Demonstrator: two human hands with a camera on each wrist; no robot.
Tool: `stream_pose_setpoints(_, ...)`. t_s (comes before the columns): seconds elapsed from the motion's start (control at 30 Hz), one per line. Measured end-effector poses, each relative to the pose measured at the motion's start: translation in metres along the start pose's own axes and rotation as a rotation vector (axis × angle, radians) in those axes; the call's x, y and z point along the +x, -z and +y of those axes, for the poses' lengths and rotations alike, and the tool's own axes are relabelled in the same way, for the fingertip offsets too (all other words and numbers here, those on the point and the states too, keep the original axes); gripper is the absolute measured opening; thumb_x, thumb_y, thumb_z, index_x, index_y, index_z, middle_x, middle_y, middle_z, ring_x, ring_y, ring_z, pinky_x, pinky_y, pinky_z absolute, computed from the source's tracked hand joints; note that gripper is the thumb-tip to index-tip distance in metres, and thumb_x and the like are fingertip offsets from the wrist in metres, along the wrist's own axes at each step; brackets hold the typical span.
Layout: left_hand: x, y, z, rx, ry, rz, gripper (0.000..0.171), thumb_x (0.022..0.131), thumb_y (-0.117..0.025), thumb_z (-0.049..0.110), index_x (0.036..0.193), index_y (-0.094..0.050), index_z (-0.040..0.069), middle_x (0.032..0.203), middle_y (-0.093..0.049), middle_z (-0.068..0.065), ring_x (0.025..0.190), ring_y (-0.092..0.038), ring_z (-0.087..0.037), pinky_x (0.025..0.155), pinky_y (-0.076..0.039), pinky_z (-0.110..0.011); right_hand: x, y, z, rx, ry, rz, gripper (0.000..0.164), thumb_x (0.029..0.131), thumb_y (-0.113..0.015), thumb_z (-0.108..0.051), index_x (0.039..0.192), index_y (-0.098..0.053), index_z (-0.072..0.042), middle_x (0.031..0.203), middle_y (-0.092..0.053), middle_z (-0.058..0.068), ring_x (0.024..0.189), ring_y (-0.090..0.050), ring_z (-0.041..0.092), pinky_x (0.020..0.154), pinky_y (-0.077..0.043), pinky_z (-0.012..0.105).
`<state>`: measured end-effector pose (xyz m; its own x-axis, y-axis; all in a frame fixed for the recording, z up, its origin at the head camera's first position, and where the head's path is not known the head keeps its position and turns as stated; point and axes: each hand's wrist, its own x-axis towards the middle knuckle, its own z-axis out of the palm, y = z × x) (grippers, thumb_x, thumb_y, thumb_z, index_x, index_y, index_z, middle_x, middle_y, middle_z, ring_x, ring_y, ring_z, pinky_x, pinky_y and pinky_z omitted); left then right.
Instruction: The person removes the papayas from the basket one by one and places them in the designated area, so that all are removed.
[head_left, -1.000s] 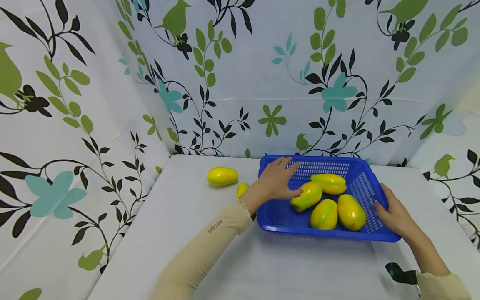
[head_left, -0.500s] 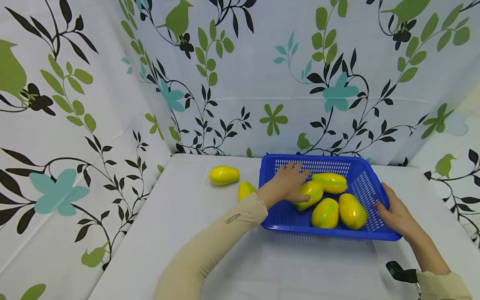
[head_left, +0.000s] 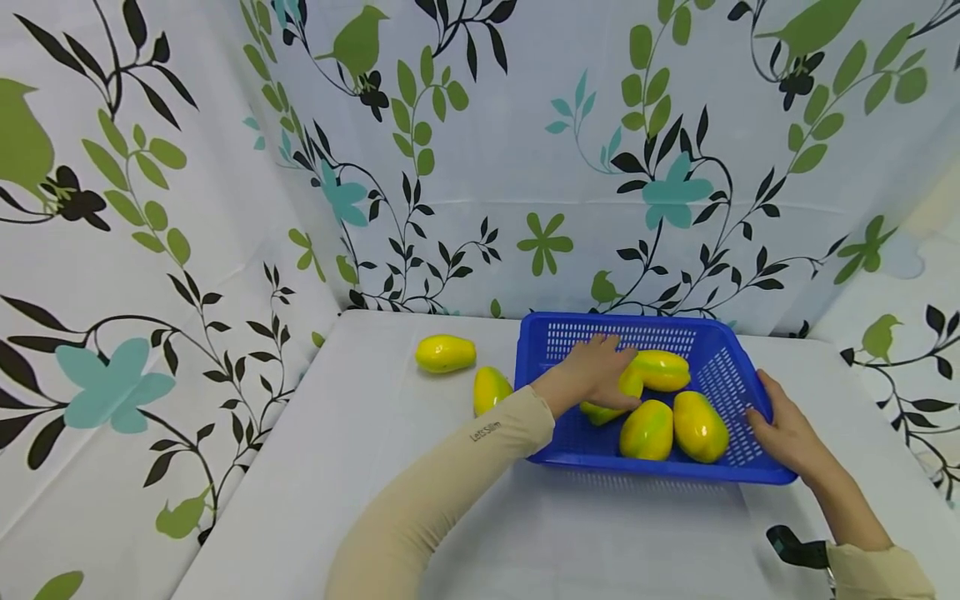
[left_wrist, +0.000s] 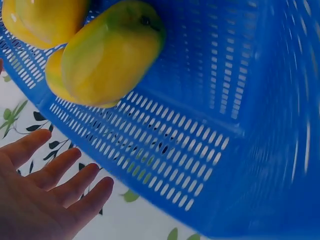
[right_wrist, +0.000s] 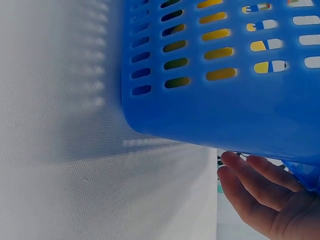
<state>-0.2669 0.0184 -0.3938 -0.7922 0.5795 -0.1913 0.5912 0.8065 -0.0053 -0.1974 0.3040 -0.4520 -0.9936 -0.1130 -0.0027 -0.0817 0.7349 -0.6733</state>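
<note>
A blue slotted plastic basket (head_left: 630,470) holds several yellow-green papayas. My left hand (head_left: 596,379) hovers over the left papaya (head_left: 597,414) inside, fingers spread, partly hiding it; contact cannot be told. Behind that lies another papaya (head_left: 666,371), and two more, the front papaya (head_left: 647,431) and the right papaya (head_left: 701,427), sit nearer me. In the left wrist view the left hand (left_wrist: 60,200) shows straight, separated fingers. My right hand (head_left: 787,429) grips the basket's right rim, thumb over the edge; its fingers (right_wrist: 250,187) lie under the rim outside.
Left of the basket, two papayas lie on the white table (head_left: 420,467): one papaya (head_left: 446,354) farther back, one papaya (head_left: 491,389) close to the basket's left side. A patterned curtain (head_left: 480,167) hangs behind and to the sides.
My left hand has moved rightward, from the basket's left part to over the left papaya. My right hand stays at the right rim, and the basket has hardly shifted.
</note>
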Motion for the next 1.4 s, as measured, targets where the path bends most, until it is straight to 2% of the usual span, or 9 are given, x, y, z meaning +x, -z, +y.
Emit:
stream_pose_setpoints(0.13,0.005,-0.008,0.002,-0.056,0.028,-0.028,0.081,0.088,-0.054,0.067,0.155,-0.033,0.027,0.157,-0.033,-0.004,0.141,-0.034,-0.027,0.111,-0.036,-0.045,0.000,-0.001,0.002,0.009,-0.001,-0.004,0.069,0.101,-0.039,-0.007,0.150,0.006,0.014,0.144,-0.013,0.050,0.126,-0.022,0.070,0.096,-0.024,0.078)
stream_pose_setpoints(0.33,0.013,-0.018,0.002,-0.085,0.038,-0.051,0.083,0.087,-0.055,0.068,0.154,-0.033,0.026,0.152,-0.037,-0.005,0.135,-0.040,-0.027,0.108,-0.039,-0.042,0.000,0.000,0.003,0.012,-0.001,0.000,0.069,0.101,-0.039,-0.007,0.150,0.005,0.013,0.144,-0.013,0.050,0.127,-0.021,0.070,0.096,-0.024,0.078)
stream_pose_setpoints(0.5,0.017,-0.025,0.004,-0.155,0.043,-0.112,0.085,0.087,-0.054,0.068,0.157,-0.025,0.030,0.159,-0.027,-0.006,0.144,-0.029,-0.030,0.114,-0.032,-0.045,0.000,-0.001,0.002,0.021,-0.012,0.002,0.069,0.101,-0.039,-0.007,0.150,0.005,0.013,0.145,-0.012,0.049,0.127,-0.020,0.069,0.097,-0.023,0.077)
stream_pose_setpoints(0.67,0.020,-0.031,0.006,-0.216,0.058,-0.155,0.080,0.090,-0.054,0.063,0.157,-0.024,0.032,0.162,-0.022,-0.005,0.147,-0.024,-0.030,0.116,-0.028,-0.045,0.000,-0.002,0.002,0.026,-0.008,0.005,0.070,0.101,-0.040,-0.006,0.151,0.004,0.012,0.145,-0.013,0.049,0.127,-0.021,0.069,0.096,-0.024,0.077)
stream_pose_setpoints(0.9,0.022,-0.038,0.008,-0.237,0.028,-0.165,0.077,0.091,-0.061,0.052,0.156,-0.028,0.030,0.157,-0.029,-0.003,0.142,-0.032,-0.029,0.112,-0.033,-0.044,0.000,0.000,0.002,0.009,-0.005,0.011,0.069,0.101,-0.040,-0.007,0.150,0.004,0.013,0.145,-0.014,0.049,0.126,-0.023,0.070,0.095,-0.026,0.077)
stream_pose_setpoints(1.1,0.020,-0.038,0.010,-0.209,0.011,-0.144,0.072,0.092,-0.061,0.044,0.155,-0.031,0.029,0.154,-0.034,-0.001,0.136,-0.039,-0.025,0.108,-0.038,-0.040,0.000,0.000,0.000,0.027,0.002,0.008,0.069,0.101,-0.039,-0.007,0.151,0.005,0.012,0.144,-0.014,0.049,0.125,-0.025,0.070,0.093,-0.027,0.078)
stream_pose_setpoints(1.3,0.019,-0.035,0.010,-0.189,-0.017,-0.160,0.070,0.092,-0.062,0.042,0.155,-0.033,0.029,0.155,-0.033,0.001,0.137,-0.039,-0.023,0.111,-0.035,-0.038,0.000,-0.001,0.002,0.041,0.011,0.015,0.069,0.100,-0.040,-0.007,0.150,0.004,0.013,0.144,-0.014,0.050,0.124,-0.024,0.071,0.093,-0.026,0.079)
stream_pose_setpoints(1.4,0.019,-0.032,0.009,-0.171,-0.035,-0.141,0.070,0.091,-0.064,0.043,0.153,-0.035,0.030,0.154,-0.036,0.001,0.135,-0.041,-0.021,0.110,-0.037,-0.037,0.000,-0.001,0.004,0.043,0.014,0.017,0.069,0.100,-0.040,-0.007,0.150,0.004,0.013,0.144,-0.014,0.050,0.124,-0.024,0.071,0.093,-0.026,0.079)
